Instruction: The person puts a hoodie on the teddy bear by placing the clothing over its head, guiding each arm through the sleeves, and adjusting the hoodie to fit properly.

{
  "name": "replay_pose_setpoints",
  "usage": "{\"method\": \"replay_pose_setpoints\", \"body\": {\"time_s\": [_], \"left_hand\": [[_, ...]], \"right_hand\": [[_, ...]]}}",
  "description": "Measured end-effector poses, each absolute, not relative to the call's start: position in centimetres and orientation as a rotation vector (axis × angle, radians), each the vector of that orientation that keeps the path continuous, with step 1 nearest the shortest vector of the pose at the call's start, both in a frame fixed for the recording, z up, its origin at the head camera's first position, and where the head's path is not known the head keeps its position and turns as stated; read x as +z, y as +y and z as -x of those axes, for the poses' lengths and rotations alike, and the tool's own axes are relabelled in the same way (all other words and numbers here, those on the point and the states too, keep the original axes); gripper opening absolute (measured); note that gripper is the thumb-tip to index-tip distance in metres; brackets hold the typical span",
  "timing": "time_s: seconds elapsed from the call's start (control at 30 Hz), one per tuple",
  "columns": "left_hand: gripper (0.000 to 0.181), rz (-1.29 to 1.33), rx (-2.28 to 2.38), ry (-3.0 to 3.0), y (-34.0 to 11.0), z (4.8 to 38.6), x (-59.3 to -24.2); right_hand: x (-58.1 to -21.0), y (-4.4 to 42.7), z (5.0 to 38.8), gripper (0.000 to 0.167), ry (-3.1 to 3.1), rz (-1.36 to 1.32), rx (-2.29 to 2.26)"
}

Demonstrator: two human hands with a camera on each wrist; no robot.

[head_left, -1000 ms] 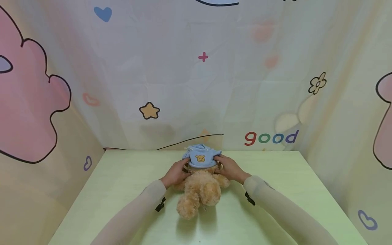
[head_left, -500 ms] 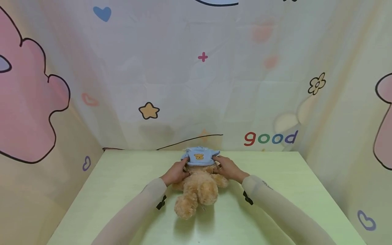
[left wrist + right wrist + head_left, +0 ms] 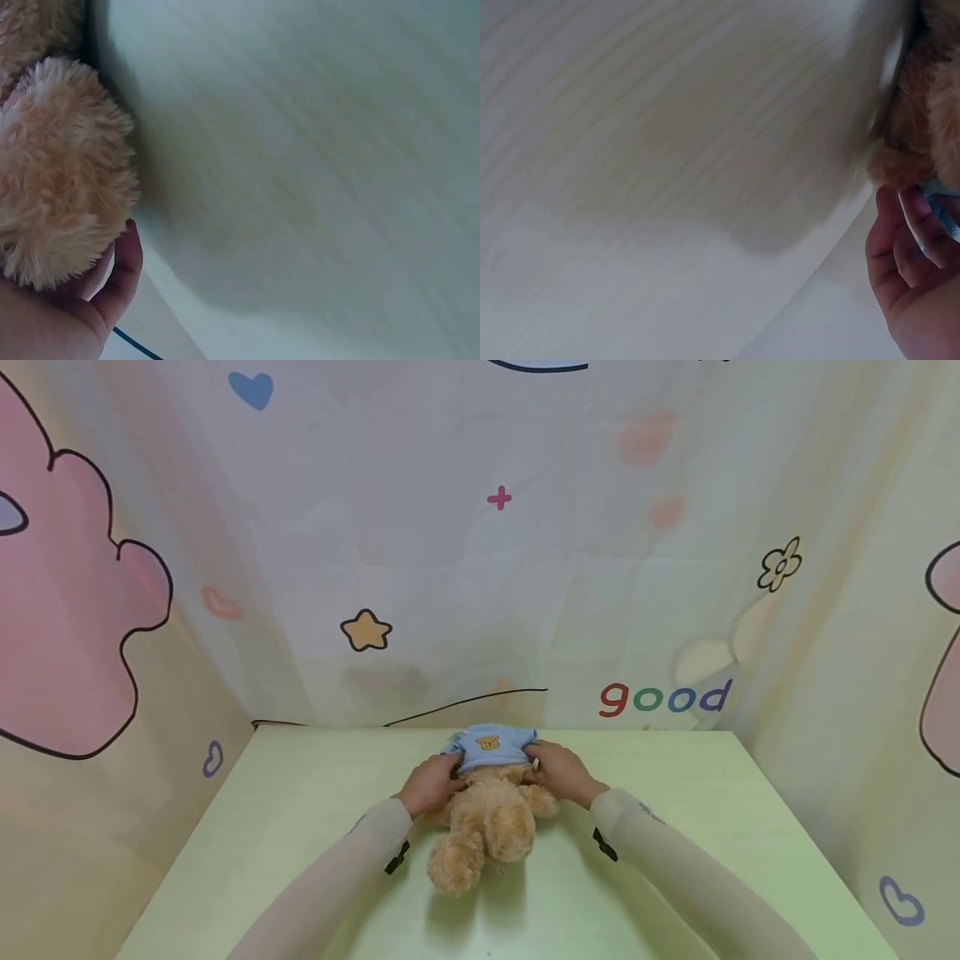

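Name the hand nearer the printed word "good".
Right. The right hand is below and left of the word "good"; the left hand is farther left, across the plush toy.

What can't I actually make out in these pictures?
Face of the fluffy toy: head view, hidden by the blue shirt.
Part of the left hand: left wrist view, cut off by the left and bottom edges.
Where the cord leads: left wrist view, lost behind that hand and past the bottom edge.
Marking on the right sleeve: head view, too small to make out.
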State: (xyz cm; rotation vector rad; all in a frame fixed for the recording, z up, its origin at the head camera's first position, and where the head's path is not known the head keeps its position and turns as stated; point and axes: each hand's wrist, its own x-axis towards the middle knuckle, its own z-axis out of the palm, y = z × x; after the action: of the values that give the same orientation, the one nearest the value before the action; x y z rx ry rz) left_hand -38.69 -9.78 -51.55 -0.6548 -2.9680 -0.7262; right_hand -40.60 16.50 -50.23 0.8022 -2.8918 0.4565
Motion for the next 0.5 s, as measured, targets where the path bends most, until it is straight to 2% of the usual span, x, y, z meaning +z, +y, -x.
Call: {"method": "replay_pose_setpoints", "body": {"time_s": [0.13, 0.33, 0.5], "left_hand": [[0.019, 0.643, -0.673, -2.957, -9.9, 38.3, -51.1], [0.018, 0.650, -0.639, -3.011, -10.2, 38.1, -50.3], [0.019, 0.526, -0.580, -2.921, -10.2, 37.6, -49.8]], "right_hand": [[-49.8, 16.3, 40.2, 0.023, -2.830, -0.802, 0.429], [-49.4, 16.1, 39.0, 0.051, -2.821, -0.716, 0.344], [-48.7, 16.0, 38.7, 0.050, -2.730, -0.832, 0.375]]}}
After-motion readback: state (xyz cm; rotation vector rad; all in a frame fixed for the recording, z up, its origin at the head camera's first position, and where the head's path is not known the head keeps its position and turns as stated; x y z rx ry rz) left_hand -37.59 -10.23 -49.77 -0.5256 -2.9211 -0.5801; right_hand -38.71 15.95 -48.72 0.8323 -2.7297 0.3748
